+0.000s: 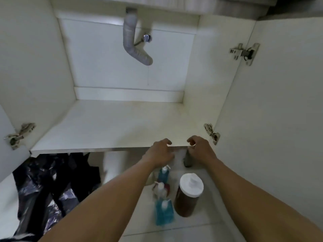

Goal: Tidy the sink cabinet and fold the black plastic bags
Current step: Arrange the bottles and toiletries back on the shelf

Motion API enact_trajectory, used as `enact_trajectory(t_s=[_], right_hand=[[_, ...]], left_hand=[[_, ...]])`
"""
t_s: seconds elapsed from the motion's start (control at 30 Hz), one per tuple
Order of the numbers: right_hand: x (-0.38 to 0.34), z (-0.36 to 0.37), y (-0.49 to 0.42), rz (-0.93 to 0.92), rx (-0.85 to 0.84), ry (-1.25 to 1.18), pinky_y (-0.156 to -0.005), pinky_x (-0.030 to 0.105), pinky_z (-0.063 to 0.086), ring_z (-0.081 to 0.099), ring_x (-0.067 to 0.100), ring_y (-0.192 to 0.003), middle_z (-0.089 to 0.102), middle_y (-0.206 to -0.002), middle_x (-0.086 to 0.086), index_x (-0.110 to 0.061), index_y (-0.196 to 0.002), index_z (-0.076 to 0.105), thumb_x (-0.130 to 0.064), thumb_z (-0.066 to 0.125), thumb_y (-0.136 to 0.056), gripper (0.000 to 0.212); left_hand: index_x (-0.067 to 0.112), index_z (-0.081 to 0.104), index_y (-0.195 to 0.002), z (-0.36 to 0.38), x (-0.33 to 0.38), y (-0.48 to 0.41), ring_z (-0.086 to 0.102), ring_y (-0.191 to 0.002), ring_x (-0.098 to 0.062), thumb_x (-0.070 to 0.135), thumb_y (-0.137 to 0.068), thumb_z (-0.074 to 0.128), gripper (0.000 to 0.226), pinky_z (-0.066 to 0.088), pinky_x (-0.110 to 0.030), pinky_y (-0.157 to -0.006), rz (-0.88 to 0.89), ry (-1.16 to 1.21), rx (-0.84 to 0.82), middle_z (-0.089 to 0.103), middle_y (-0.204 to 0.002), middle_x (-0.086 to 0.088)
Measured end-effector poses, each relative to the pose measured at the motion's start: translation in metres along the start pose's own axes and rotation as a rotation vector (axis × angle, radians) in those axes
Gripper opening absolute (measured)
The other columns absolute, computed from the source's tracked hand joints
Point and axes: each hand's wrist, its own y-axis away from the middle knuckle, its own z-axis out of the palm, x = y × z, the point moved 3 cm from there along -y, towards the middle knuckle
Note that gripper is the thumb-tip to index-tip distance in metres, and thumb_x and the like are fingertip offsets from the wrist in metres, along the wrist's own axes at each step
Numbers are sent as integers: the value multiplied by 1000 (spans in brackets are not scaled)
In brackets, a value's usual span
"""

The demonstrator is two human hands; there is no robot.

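The sink cabinet (111, 126) stands open, and its white floor is bare. My left hand (160, 151) and my right hand (199, 149) hover side by side over the front edge of that floor, fingers loosely curled. The left hand holds nothing. A dark bottle (187, 160) stands upright just under my right hand and is partly hidden by it; whether the hand touches it does not show. A heap of crumpled black plastic bags (50, 189) lies on the tiled floor at the lower left, in front of the cabinet.
On the tiles between my forearms stand a brown jar with a white lid (188, 194) and pump bottles of blue liquid (164, 212). A grey drain hose (130, 35) hangs at the cabinet's back. Both doors are swung open; hinges (244, 53) stick out.
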Motion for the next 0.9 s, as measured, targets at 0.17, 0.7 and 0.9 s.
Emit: enact_trajectory(t_s=[0.17,0.7,0.9], right_hand=[[72,26,42,255,-408,208,-80,31,53,66,27,-104,67,-116,12,-18,-113,67,-6,58,-90,27],[88,31,70,238,-667,-106,-80,41,61,62,22,-103,62,-124,1,-25,-131,56,-12,89,-67,73],[58,-24,23,262,-691,-430,-85,50,59,62,22,-112,65,-125,-1,-27,-133,54,-9,87,-70,74]], left_hand=[[17,42,-148,82,-14,13,58,-121,-25,34,-78,83,83,49,-34,-102,-37,-49,-328,59,-136,-7],[14,64,-129,124,-18,5,64,-115,-22,32,-73,89,64,54,-36,-99,-34,138,-251,69,-124,-5],[25,59,-137,54,8,-15,67,-108,-25,39,-57,93,88,59,-42,-91,-15,546,-139,71,-116,0]])
